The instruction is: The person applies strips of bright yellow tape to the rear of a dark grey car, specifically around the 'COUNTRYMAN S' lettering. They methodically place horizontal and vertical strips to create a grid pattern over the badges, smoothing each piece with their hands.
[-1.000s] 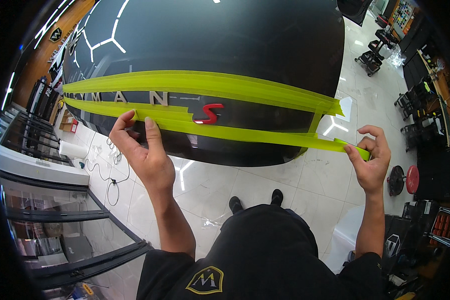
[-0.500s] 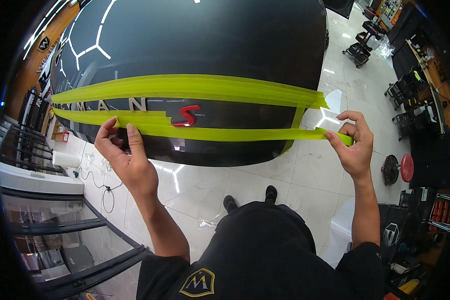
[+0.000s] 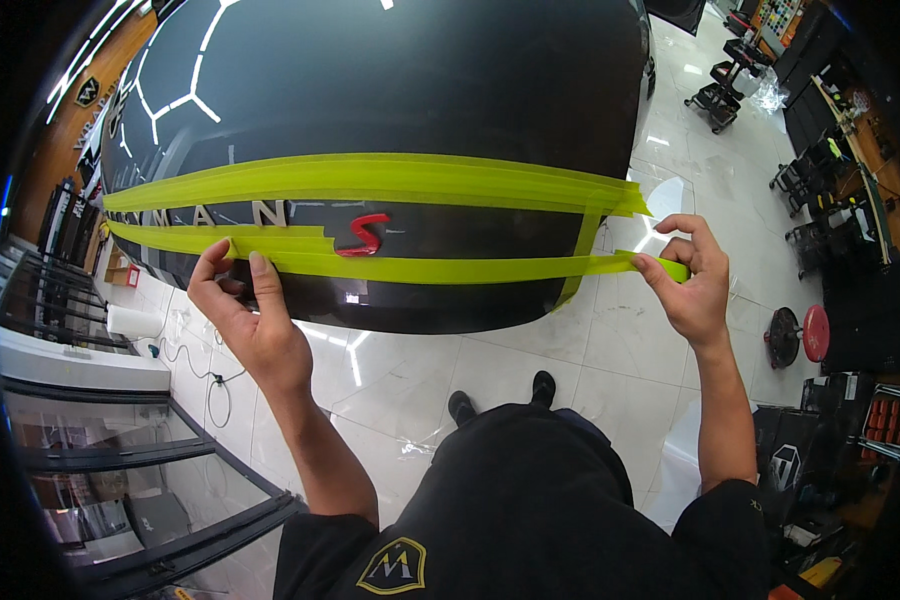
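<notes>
A narrow strip of yellow-green masking tape is stretched level between my hands, along the lower part of a dark grey car panel. My left hand holds the strip's left part with thumb and fingertips, close against the panel. Beyond the panel's right edge, my right hand grips the tape roll, its index finger raised. Just above the strip sits a red emblem, with silver letters to its left. Wider tape bands run above the letters, and a shorter taped band lies below them.
A vertical tape piece lies near the panel's right edge. Farther right are a round red-topped stool and black wheeled carts. A cable trails on the tiled floor at left, near a glass-paned frame.
My right hand and the roll have shifted slightly left and up. My left hand stays nearly in place, still holding the tape. The view of the car has moved a little.
</notes>
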Demonstrator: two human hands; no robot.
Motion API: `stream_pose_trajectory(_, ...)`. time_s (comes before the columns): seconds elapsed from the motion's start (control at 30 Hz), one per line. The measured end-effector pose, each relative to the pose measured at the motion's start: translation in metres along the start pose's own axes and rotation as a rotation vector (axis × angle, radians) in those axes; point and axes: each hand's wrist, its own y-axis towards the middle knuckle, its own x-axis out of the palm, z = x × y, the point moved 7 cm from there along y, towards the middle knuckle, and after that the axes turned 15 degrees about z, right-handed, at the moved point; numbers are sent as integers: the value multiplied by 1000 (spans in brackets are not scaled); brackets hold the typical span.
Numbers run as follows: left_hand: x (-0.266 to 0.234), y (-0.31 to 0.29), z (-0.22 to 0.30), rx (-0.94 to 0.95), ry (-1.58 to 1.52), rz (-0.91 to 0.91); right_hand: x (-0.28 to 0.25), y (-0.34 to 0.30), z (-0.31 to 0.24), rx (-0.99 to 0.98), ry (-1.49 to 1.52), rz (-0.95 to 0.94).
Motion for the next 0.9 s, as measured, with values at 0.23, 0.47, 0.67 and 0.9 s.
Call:
stream_pose_trajectory(0.23,-1,-31,21,384,201,-13,-1,-2,11,-27,10,27)
stream_pose_trajectory(0.47,16,-90,51,408,246,-269,4,0,10,8,46,21)
stream_pose_trajectory(0.67,33,-133,78,528,279,-459,6,-1,11,31,113,18)
stream_pose_trajectory(0.9,25,-101,79,434,257,-459,0,-1,9,33,112,13)
